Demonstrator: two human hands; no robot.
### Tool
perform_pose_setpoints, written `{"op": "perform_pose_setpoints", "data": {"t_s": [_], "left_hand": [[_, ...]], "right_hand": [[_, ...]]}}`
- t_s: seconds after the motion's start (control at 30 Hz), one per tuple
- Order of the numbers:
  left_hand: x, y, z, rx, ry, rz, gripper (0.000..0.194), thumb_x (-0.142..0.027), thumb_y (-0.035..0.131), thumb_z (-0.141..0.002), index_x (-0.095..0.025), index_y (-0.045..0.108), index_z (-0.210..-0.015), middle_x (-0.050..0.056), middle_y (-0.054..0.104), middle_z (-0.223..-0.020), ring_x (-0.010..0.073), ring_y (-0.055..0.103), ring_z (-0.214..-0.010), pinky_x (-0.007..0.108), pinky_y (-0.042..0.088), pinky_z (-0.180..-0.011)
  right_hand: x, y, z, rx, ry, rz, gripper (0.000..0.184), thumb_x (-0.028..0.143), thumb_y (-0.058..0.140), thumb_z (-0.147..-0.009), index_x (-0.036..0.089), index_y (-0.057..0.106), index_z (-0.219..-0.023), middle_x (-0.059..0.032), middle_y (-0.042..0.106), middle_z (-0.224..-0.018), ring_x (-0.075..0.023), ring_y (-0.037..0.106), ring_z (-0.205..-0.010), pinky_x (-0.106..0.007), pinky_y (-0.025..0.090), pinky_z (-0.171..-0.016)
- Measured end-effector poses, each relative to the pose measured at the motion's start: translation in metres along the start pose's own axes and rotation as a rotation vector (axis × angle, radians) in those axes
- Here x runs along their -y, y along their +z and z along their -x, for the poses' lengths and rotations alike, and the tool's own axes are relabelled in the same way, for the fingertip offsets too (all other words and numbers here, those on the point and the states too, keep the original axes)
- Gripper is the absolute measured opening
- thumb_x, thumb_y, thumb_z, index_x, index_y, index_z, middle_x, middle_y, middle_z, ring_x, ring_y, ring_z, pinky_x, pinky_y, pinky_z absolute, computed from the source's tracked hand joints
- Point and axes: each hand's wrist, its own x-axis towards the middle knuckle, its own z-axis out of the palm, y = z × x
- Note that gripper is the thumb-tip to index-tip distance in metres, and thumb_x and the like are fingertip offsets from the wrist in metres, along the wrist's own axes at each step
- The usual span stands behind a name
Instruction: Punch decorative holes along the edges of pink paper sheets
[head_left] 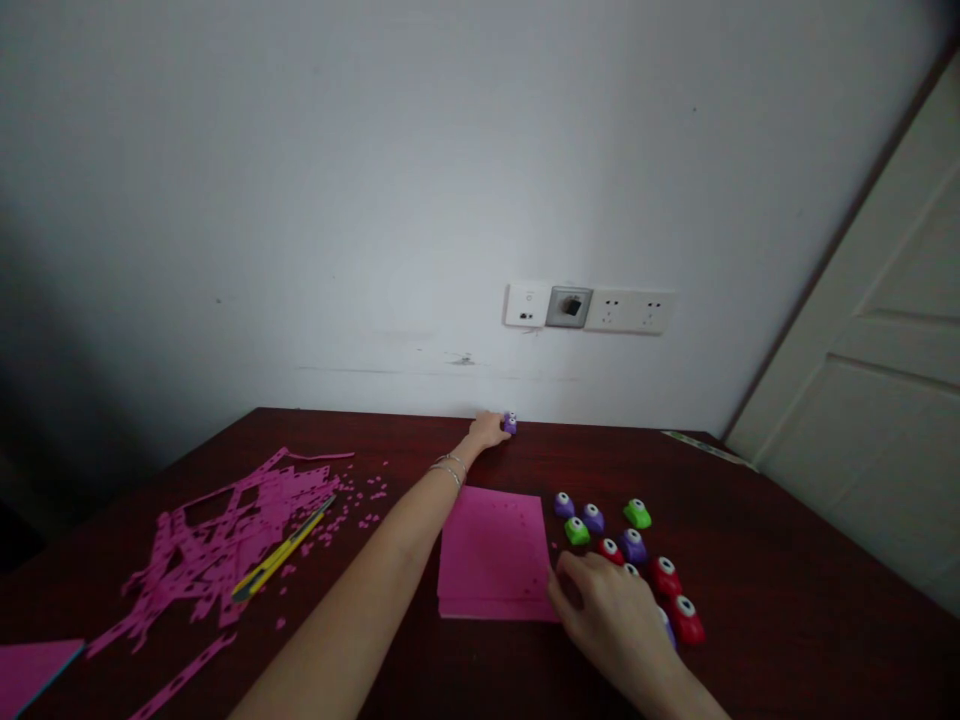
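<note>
My left hand reaches to the far edge of the table, its fingers closed on a small purple craft punch near the wall. A stack of square pink paper lies below that arm, its sheets slightly offset at the front. At the stack's right edge is my right hand, fingers curled and thumb and forefinger together; what is between them, if anything, is hidden. Around it stand several craft punches: purple, green and red. My right hand partly covers some of them.
On the left, a yellow utility knife lies over a heap of punched pink paper strips. Tiny pink cut-outs are scattered beside it. A pink sheet sits at the near left corner. A thin patterned strip rests far right.
</note>
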Motion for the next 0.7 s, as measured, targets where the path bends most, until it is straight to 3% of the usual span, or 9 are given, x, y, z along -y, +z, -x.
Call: {"op": "perform_pose_setpoints", "data": {"t_s": [0.43,0.7], "left_hand": [[-0.004,0.009,-0.013,-0.042,-0.027,-0.086,0.027,-0.038,0.06,-0.074,-0.017,0.064,-0.092,0.011,0.065,-0.097,0.022,0.059,-0.091,0.028,0.043,-0.074],[-0.002,0.003,-0.01,-0.101,-0.041,0.04,0.025,-0.038,0.066,-0.067,-0.014,0.067,-0.075,0.005,0.065,-0.072,0.0172,0.059,-0.07,0.024,0.04,-0.061]], "right_hand": [[-0.001,0.005,0.0,0.049,0.027,-0.042,0.022,0.024,0.046,-0.082,0.022,0.059,-0.065,-0.0016,0.064,-0.065,-0.0179,0.061,-0.06,-0.026,0.027,-0.05],[-0.001,0.001,-0.001,0.017,0.028,-0.036,0.02,0.022,0.046,-0.081,0.021,0.06,-0.066,-0.0016,0.067,-0.066,-0.0169,0.062,-0.062,-0.024,0.028,-0.05]]}}
